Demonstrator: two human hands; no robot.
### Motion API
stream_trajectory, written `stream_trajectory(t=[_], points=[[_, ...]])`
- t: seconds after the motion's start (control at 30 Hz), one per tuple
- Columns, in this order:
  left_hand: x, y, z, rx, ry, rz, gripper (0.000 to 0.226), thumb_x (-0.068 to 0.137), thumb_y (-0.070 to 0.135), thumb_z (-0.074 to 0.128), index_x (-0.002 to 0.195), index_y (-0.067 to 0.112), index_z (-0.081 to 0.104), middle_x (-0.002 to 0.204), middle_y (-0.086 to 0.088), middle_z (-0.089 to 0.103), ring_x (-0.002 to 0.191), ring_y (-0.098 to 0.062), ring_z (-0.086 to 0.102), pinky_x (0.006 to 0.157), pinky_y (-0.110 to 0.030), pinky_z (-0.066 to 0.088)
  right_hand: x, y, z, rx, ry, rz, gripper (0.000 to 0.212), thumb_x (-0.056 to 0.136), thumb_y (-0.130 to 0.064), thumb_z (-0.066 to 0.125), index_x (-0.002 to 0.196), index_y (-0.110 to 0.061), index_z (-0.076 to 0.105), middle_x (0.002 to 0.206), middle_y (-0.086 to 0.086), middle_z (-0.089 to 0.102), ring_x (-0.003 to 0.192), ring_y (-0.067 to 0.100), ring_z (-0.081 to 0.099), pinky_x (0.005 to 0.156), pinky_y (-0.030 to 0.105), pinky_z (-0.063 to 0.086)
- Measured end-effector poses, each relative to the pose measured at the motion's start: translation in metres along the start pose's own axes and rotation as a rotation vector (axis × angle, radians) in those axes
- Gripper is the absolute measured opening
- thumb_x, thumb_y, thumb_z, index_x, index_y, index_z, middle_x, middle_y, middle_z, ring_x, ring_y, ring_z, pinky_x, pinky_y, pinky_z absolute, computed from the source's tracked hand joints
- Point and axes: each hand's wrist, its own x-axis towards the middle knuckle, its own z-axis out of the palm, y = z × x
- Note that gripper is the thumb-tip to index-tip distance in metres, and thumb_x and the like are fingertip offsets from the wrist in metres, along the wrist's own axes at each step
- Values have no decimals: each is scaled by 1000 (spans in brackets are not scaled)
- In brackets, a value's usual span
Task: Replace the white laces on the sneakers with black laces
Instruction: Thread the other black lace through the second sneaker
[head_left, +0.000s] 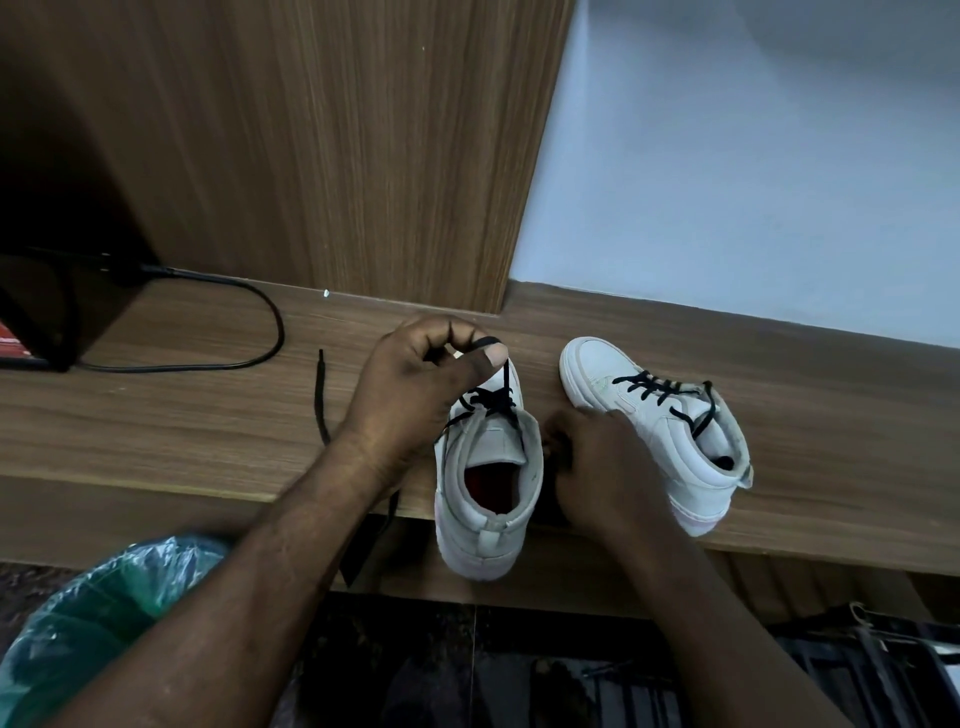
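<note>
Two white high-top sneakers sat on the wooden desk (156, 415), toes pointing away from the person. Near sneaker (488, 525) was at the front edge with its heel out past it, red insole visible through the collar. Black lace (491, 402) crossed through its upper eyelets. Left hand (410, 389) was over that sneaker's toe end, grip closed: thumb and forefinger pinched a loop of the black lace, one strand running taut from the pinch down to the eyelets. Right hand (608, 467) sat between the two shoes, against the near sneaker's right side, fingers curled down over something dark. Its grip was unclear: couldn't tell whether it had hold of a lace end or nothing. Second sneaker (670, 447) stood just right of that hand, toe angled left, threaded with a second lace (647, 385), also black, its ends dropping into the collar. A loose lace length (319, 379) lay on the desk left of the left forearm, passed behind it and hung over the front edge. Further left, a black cable (281, 332) looped out from a dark box (41, 312). Wood-grain panel (363, 156) rose behind the desk, pale wall (779, 156) to its right. Green plastic bag (104, 613) sat below the desk edge, lower left.
</note>
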Motion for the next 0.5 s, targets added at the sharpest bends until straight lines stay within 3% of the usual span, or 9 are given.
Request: stream_trajectory(t=[0.1,0.17,0.23,0.33,0.43,0.5], points=[[1,1,2,13,-3,-9,12,88,22,78,90,10,75,110,-17,70,98,-40,64,92,-49,55,1,-1,-5,241,105,-124,25,93,-15,63,115,-25,68,109,-7,70,101,18,58,83,31,47],[0,-1,2,18,-4,-10,12,88,22,79,90,11,75,109,-16,71,99,-41,65,92,-48,55,0,-4,-6,241,160,-194,27,89,-12,60,110,-24,70,104,-9,71,96,17,59,79,31,47],[0,-4,2,33,-3,-5,9,88,24,79,88,16,76,107,-12,72,97,-33,67,85,-38,57,0,-6,-5,199,173,-190,22,87,-15,59,105,-24,70,98,-7,71,92,20,60,75,36,49],[0,-10,2,140,-29,22,6,87,28,80,82,29,76,101,3,69,87,-6,66,73,-13,49,-2,-6,-6,49,110,-63,17,92,-23,62,106,-28,68,101,-8,69,94,22,60,70,35,48],[-2,-17,5,289,-50,23,7,85,32,81,82,31,75,97,11,63,87,3,60,72,-7,42,-5,-3,-6,-141,-53,32,16,90,-21,60,100,-29,69,100,-6,68,96,24,64,71,37,54],[-2,-18,7,322,-55,31,6,86,33,80,83,30,76,97,12,63,87,2,60,71,-7,41,-5,-1,-8,-122,-110,74,19,86,-17,60,97,-28,71,98,-5,69,96,24,65,72,38,56]])
